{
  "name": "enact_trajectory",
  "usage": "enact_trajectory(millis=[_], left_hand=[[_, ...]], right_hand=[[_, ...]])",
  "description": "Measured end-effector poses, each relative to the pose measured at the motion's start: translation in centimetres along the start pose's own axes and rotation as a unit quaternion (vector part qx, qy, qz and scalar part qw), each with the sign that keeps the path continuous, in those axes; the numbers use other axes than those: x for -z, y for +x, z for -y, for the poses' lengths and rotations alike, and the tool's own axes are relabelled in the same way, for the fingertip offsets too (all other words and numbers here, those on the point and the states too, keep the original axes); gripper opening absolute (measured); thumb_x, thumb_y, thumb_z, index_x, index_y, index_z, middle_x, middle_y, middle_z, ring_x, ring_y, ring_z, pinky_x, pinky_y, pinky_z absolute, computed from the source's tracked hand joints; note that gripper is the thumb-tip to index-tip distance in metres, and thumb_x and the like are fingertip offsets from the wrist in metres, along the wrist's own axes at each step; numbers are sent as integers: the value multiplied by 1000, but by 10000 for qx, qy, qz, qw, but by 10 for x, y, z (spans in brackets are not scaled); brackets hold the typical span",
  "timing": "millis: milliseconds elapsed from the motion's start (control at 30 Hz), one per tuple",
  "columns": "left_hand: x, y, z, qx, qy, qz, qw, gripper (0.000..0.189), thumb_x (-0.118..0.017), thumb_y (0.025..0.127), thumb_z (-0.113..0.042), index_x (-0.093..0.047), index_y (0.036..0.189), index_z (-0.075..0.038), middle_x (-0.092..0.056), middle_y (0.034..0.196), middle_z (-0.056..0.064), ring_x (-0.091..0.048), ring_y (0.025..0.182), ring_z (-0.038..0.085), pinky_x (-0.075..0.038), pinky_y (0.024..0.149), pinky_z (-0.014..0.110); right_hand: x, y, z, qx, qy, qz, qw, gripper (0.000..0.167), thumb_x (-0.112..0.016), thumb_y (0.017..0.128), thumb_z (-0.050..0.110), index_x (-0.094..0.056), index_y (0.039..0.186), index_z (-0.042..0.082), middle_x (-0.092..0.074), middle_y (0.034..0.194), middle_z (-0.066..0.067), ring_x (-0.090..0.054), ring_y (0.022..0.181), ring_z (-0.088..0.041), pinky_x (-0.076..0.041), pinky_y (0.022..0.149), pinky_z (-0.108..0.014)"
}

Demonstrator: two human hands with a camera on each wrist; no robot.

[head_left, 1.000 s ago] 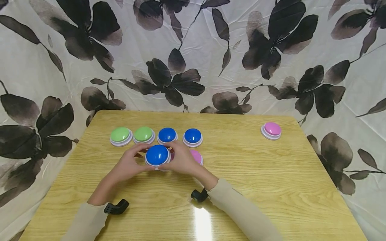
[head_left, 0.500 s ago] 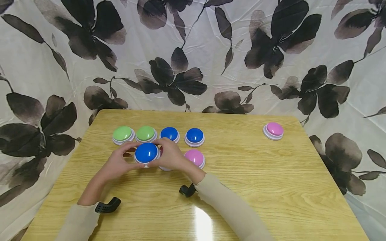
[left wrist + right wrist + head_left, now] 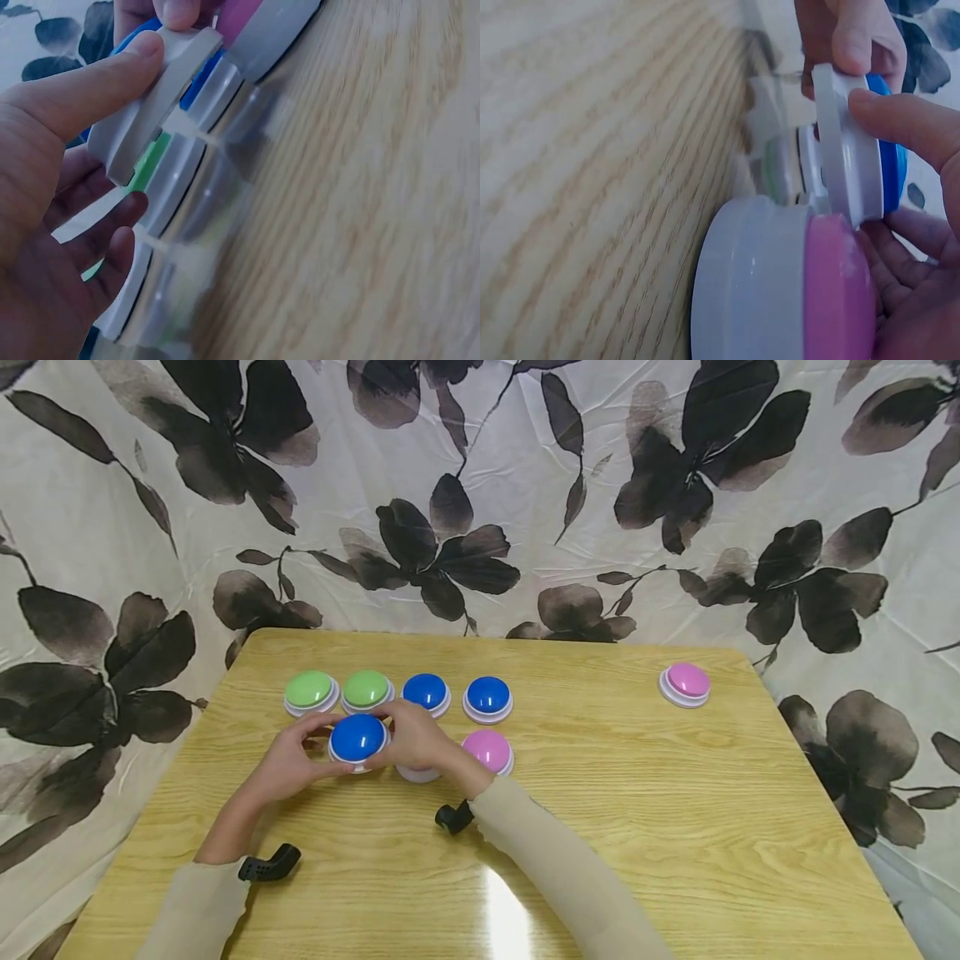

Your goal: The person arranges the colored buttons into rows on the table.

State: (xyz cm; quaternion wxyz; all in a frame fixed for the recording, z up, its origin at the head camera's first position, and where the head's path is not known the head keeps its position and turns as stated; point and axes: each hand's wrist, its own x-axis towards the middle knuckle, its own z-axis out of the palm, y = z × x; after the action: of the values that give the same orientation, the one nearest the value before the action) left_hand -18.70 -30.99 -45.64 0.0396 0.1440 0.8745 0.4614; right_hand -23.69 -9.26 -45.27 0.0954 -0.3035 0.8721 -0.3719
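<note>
Both hands hold one blue push button (image 3: 357, 737) with a white base, at its opposite sides. My left hand (image 3: 288, 762) grips its left rim, thumb toward me. My right hand (image 3: 415, 742) pinches the right side. In the left wrist view the white base (image 3: 154, 105) is raised off the wood and tilted. Just right of it, a second white-based button (image 3: 417, 774) is mostly hidden by my right hand. Beside that sits a pink push button (image 3: 486, 749). Behind the hands stand two green buttons (image 3: 308, 689) and two blue buttons (image 3: 488, 695) in a row.
A lone pink button (image 3: 686, 681) sits near the table's far right corner. The wooden table (image 3: 675, 827) ends at a floral cloth (image 3: 555, 552) behind it. Black wrist cameras (image 3: 270, 864) are worn at both sleeves.
Both hands have carried the blue button to the left, mostly in the first half second. More of the pink button to its right now shows. The view has shifted slightly.
</note>
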Motion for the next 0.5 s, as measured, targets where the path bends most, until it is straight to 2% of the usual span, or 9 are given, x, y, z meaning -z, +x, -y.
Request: enact_trajectory(millis=[167, 300, 367, 500], left_hand=[[3, -2, -8, -52, -1, -42, 10000, 66, -83, 78, -13, -51, 134, 3, -52, 130, 22, -51, 113, 39, -46, 92, 52], [2, 0, -3, -73, 25, -159, 9998, 64, -84, 77, -11, -53, 131, 3, -54, 128, 21, -53, 111, 36, -47, 90, 53], [0, 2, 4, -70, 8, -207, 9998, 64, -85, 76, -10, -54, 131, 3, -55, 127, 21, -54, 110, 36, -46, 91, 56], [-3, 8, 27, -79, -51, -255, 9996, 66, -85, 75, -11, -54, 132, 0, -55, 128, 20, -55, 112, 37, -45, 92, 57]], right_hand=[[0, 9, -3, -118, -17, 202, 9997, 71, -91, 67, 31, -61, 130, 13, -62, 116, 6, -54, 89, -5, -45, 75, -16], [0, 15, -6, -218, -20, 294, 9993, 71, -92, 66, 31, -62, 128, 14, -64, 117, 6, -56, 89, -5, -46, 76, -17], [0, 18, -8, -282, 23, 349, 9990, 72, -92, 65, 31, -62, 128, 14, -64, 118, 5, -57, 90, -5, -46, 77, -18], [-1, 24, -12, -384, 145, 463, 9981, 73, -93, 64, 32, -62, 128, 14, -63, 119, 5, -58, 94, -6, -48, 80, -19]])
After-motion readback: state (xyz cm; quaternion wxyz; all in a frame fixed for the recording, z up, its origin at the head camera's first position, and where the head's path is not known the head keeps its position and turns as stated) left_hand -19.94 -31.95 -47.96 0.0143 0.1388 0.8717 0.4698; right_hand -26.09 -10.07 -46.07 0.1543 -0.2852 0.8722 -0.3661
